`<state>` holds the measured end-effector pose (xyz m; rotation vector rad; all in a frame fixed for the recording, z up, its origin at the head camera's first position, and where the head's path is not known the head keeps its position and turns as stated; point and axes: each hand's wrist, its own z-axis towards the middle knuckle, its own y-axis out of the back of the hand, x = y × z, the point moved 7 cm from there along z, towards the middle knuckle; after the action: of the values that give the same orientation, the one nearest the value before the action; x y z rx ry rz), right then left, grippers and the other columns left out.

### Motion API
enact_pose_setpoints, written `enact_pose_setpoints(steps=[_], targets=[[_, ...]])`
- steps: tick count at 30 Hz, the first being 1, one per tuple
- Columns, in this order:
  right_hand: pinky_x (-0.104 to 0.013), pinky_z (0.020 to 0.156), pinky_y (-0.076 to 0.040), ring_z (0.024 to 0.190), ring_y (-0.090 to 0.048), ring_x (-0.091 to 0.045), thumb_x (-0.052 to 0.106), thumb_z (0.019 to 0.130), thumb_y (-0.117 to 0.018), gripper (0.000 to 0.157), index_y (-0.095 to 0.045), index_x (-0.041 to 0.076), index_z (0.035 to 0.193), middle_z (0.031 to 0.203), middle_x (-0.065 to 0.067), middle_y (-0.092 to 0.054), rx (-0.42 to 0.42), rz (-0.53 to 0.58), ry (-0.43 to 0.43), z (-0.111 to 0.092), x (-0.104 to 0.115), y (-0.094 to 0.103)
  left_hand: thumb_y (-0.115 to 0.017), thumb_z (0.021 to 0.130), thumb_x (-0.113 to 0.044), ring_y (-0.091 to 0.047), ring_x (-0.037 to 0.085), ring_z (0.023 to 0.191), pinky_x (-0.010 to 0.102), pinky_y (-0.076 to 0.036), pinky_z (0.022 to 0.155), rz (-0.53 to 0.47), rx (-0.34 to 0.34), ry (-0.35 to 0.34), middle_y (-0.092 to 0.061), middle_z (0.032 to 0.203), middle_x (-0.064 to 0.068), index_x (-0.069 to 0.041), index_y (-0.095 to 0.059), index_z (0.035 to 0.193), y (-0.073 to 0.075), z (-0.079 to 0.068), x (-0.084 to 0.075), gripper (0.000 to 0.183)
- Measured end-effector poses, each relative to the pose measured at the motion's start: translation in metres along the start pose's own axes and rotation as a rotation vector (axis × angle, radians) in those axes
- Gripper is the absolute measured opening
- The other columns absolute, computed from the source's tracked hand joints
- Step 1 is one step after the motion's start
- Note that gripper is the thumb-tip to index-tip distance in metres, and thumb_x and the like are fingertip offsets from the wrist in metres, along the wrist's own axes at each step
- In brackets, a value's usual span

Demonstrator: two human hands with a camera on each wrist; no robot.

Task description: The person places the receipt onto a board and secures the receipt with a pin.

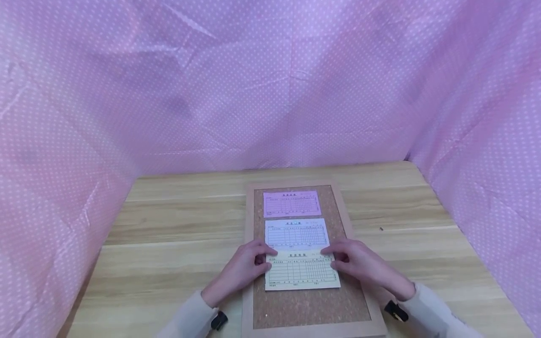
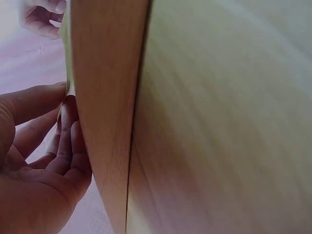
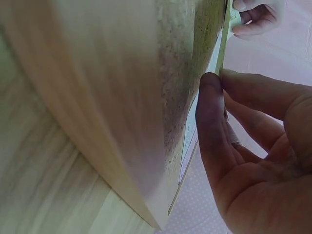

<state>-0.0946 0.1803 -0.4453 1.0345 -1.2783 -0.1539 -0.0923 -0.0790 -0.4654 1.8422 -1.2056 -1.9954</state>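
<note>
A pale yellow printed form lies across the lower middle of a wood-framed cork board. My left hand pinches its left edge between thumb and fingers. At the opposite edge, my right hand pinches it the same way; the right wrist view shows thumb and fingertip meeting at the paper, which stands a little off the cork. Just above it on the board is a white-blue form, its lower edge overlapped by the yellow one. Higher up lies a pink-purple form.
The board's raised wooden frame rests on a wood-grain table. Pink dotted cloth hangs behind and along both sides of the table. A small dark speck lies right of the board.
</note>
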Motion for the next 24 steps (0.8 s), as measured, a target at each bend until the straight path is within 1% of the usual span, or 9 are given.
enact_pose_setpoints(steps=[11,17,20,24], targets=[[-0.024,0.068,-0.044,0.081,-0.051,-0.006,0.003,0.088,-0.077,0.028,-0.077,0.004,0.117,0.097,0.004,-0.063,0.015,-0.012,0.011,0.0013,-0.0006,-0.0030,-0.077,0.090,-0.006,-0.052,0.007,0.082,0.024,-0.045,0.070,0.062,0.030,-0.016,-0.062,0.104,-0.006,-0.009,-0.078,0.117,-0.0037,0.0016,0.0005,0.027],[-0.024,0.068,-0.044,0.082,-0.050,-0.007,0.004,0.089,-0.077,0.029,-0.077,0.005,0.118,0.102,0.003,-0.065,0.023,-0.007,-0.009,0.0028,-0.0021,-0.0045,-0.076,0.091,-0.006,-0.052,0.007,0.083,0.024,-0.045,0.070,0.076,0.026,-0.021,-0.061,0.104,-0.007,-0.008,-0.078,0.117,-0.0034,0.0013,-0.0003,0.027],[-0.024,0.067,-0.043,0.081,-0.050,-0.008,0.004,0.089,-0.077,0.029,-0.077,0.005,0.118,0.101,0.003,-0.064,0.025,-0.007,-0.016,0.0031,-0.0030,-0.0051,-0.076,0.090,-0.006,-0.052,0.007,0.083,0.024,-0.045,0.071,0.088,0.018,-0.040,-0.061,0.104,-0.006,-0.008,-0.078,0.116,-0.0032,0.0009,-0.0013,0.026],[-0.024,0.067,-0.043,0.081,-0.050,-0.008,0.003,0.089,-0.077,0.029,-0.077,0.005,0.117,0.098,0.003,-0.062,0.021,-0.015,-0.019,0.0029,-0.0045,-0.0055,-0.077,0.090,-0.006,-0.052,0.006,0.083,0.024,-0.045,0.072,0.099,0.014,-0.047,-0.061,0.105,-0.006,-0.008,-0.078,0.116,-0.0041,0.0003,-0.0003,0.026]])
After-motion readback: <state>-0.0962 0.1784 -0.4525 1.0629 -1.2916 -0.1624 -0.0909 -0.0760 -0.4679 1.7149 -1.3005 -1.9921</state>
